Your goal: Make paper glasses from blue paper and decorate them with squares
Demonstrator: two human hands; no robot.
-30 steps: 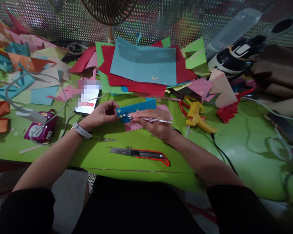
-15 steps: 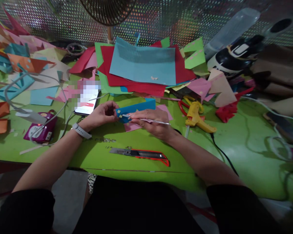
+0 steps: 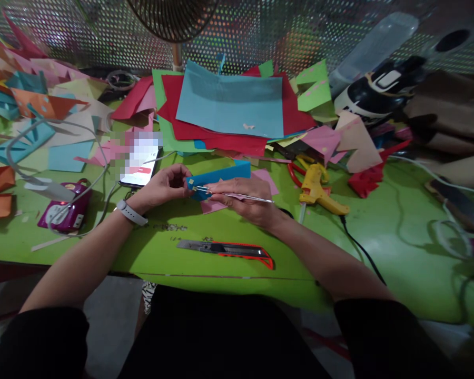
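Left hand [image 3: 168,185] pinched blue paper [image 3: 223,172], yellow squares [image 3: 191,181] already beside its fingertips; right hand [image 3: 253,188] gripped tweezers [image 3: 256,199]; what remained was unclear.

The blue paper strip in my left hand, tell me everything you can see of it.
The blue paper strip looks folded, with small pale yellowish squares near its left end. It slants, its right end higher in the picture. The grip of the left hand holds the left end; the tips of the tweezers in the right hand are at the squares. The right hand hides much of its lower edge; whether it touches the paper is unclear.
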